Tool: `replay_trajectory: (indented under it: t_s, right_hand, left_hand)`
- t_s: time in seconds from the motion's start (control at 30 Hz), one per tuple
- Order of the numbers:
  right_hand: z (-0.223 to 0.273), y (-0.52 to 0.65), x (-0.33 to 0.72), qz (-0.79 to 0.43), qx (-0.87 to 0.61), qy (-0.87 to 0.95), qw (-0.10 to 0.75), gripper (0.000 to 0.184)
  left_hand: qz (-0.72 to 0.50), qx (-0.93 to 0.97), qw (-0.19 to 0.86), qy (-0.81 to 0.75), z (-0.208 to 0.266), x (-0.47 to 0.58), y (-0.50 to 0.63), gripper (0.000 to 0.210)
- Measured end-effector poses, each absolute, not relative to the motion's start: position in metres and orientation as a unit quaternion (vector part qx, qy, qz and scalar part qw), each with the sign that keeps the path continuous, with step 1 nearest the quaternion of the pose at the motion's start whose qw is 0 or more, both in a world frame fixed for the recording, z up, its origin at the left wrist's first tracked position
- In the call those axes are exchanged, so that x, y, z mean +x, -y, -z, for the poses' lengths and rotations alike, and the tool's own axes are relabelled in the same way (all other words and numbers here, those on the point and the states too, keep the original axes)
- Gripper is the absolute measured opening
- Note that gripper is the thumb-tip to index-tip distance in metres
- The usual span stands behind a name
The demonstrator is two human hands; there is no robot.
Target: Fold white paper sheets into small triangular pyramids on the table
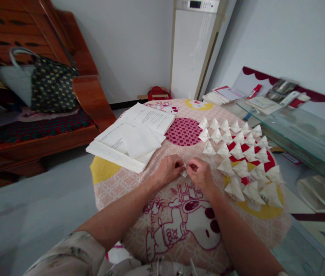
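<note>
We are pinching a small paper piece between our left hand and right hand over the cartoon-dog cloth, whose print reads "JOE COOL", beside folded triangles.

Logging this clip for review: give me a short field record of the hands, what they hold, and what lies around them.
left hand: left hand pinches one side of a small folded paper piece
right hand: right hand pinches its other side
surface: table with cartoon-print cloth
right of hands: rows of folded white paper triangles
beyond the left hand: stack of printed paper sheets
background: wooden bench with a dotted bag, white standing unit, glass table
</note>
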State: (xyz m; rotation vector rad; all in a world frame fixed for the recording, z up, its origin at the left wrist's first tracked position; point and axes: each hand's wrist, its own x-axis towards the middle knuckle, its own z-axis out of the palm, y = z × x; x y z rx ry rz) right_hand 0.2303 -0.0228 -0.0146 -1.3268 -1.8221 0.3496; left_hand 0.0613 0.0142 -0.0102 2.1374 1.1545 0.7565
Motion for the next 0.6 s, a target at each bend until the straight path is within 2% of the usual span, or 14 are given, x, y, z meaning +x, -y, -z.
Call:
replay_trajectory:
  t_s: [0.37,0.6]
  right_hand:
    - [0.016,0.021,0.246,-0.259,-0.597,0.603,0.461,0.008]
    - [0.019,0.021,0.247,-0.243,-0.572,0.635,0.458,0.021]
  left_hand:
    - [-0.316,0.743,0.409,-0.426,0.014,0.052,-0.025,0.008]
    - [-0.353,0.718,0.441,-0.407,0.018,0.051,-0.026,0.010]
